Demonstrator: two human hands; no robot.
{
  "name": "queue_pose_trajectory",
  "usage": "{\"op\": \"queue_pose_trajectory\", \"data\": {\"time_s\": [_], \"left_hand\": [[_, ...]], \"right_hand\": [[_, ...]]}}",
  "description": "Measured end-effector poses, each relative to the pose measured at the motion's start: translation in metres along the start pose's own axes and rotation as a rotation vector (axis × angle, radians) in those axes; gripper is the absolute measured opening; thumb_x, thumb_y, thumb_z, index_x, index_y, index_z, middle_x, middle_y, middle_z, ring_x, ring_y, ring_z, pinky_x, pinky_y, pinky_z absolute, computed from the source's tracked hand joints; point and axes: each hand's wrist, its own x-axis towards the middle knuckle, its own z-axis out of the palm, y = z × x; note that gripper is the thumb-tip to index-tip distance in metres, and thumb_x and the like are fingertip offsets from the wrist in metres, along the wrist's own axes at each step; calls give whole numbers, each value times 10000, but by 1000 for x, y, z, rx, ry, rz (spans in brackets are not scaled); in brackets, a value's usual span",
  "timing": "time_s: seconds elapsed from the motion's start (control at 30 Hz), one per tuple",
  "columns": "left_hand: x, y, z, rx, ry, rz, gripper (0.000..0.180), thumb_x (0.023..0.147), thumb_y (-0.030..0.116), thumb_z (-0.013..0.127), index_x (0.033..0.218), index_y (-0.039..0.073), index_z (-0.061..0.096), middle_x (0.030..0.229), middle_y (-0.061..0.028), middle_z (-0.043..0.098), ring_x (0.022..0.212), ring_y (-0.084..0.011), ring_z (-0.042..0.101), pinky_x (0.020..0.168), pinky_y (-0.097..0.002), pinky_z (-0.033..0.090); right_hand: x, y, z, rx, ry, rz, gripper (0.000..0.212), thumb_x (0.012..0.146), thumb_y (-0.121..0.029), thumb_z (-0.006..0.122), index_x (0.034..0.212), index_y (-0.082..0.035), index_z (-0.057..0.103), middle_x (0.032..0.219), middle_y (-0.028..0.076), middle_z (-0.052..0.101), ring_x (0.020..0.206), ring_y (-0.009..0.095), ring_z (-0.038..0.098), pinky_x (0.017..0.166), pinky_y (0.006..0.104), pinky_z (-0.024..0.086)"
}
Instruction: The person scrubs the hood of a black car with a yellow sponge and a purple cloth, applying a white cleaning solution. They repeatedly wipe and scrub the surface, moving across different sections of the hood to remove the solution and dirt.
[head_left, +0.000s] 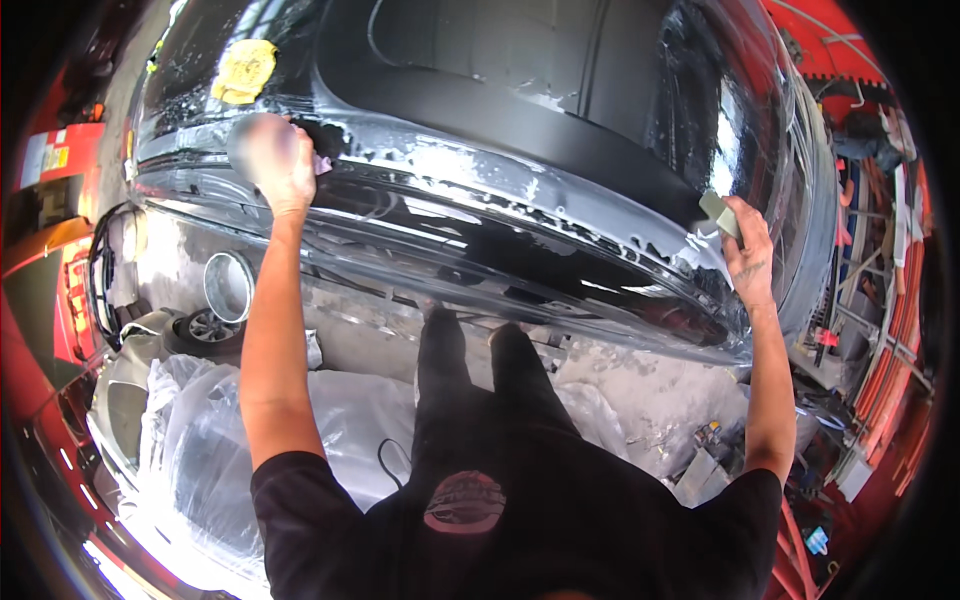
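Blur covers the left hand point(284, 172), whose grip I cannot tell; the right hand point(750, 256) pinches a greenish block point(715, 211).

My right hand point(752, 258) grips a greenish block point(715, 211) near the right edge of the wet black car point(510, 252); my left hand point(282, 165), partly blurred, is toward the left edge, nearer me than a yellow cloth point(245, 70).
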Motion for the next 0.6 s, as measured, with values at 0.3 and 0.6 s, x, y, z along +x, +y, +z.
{"op": "queue_pose_trajectory", "data": {"time_s": [0.3, 0.6], "left_hand": [[-3, 5, -2, -68, 33, 12, 304, 920, 202, 703, 1156, 15, 743, 1242, -202, 688, 1185, -395, 624, 1062, -503, 477], [-5, -1, -1, -84, 103, 68, 316, 889, 236, 754, 1164, 80, 739, 1273, -170, 678, 1239, -382, 604, 1074, -522, 449]], "right_hand": [[-20, -45, 25, 57, 219, 390, 501, 952, -46, 706, 1440, 0, 600, 1186, 188, 711, 1048, 301, 690, 920, 394, 550], [15, -217, 111, 711, 434, 572, 569, 1061, -221, 712, 1530, 42, 525, 1321, 119, 678, 1127, 184, 645, 979, 307, 526]]}}
